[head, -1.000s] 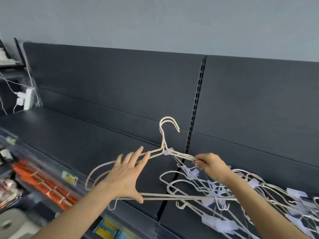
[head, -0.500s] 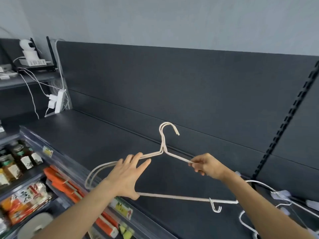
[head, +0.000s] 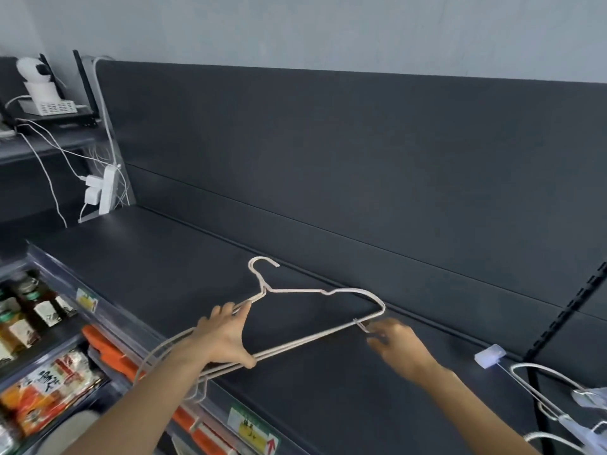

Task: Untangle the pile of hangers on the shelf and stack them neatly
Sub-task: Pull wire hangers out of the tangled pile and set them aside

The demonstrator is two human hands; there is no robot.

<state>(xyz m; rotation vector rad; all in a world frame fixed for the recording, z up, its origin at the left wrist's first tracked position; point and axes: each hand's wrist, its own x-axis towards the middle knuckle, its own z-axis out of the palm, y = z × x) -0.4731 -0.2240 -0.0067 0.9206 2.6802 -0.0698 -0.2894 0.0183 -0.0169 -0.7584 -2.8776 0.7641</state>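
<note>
A small stack of cream wire hangers [head: 295,291] hangs just above the dark shelf [head: 157,267], hooks aligned and pointing toward the back panel. My left hand [head: 223,339] grips the stack on its left side, fingers over the sloping shoulder wire and thumb hooked on the bottom bars. My right hand [head: 394,346] is at the stack's lower right corner, its loose fingertips beside the small notch hook, holding nothing. A few tangled hangers [head: 542,392] with clear tags lie at the far right edge of the shelf.
A white power strip [head: 108,188] with plugs and cables hangs at the shelf's left end, below a white camera [head: 36,80]. Under the shelf lip are bottles [head: 29,310], food packets [head: 49,389] and orange packs [head: 111,353]. A slotted upright rail [head: 571,310] runs at right.
My view and the hanger stack moved left, away from the pile. My right hand let go of the right shoulder wire and dropped to the lower right corner. The stack tilted flatter.
</note>
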